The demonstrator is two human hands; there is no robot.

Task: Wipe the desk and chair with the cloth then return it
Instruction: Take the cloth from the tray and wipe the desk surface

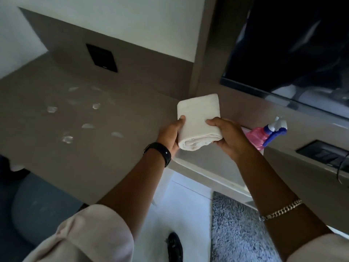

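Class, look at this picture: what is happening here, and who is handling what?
A person is standing at a desk and holding a folded white cloth in both hands, the left hand on its left edge and the right hand on its right. Wet patches lie across the desk, not yet wiped. A pink spray bottle stands just behind the right hand. Part of a chair shows under the desk's near edge.
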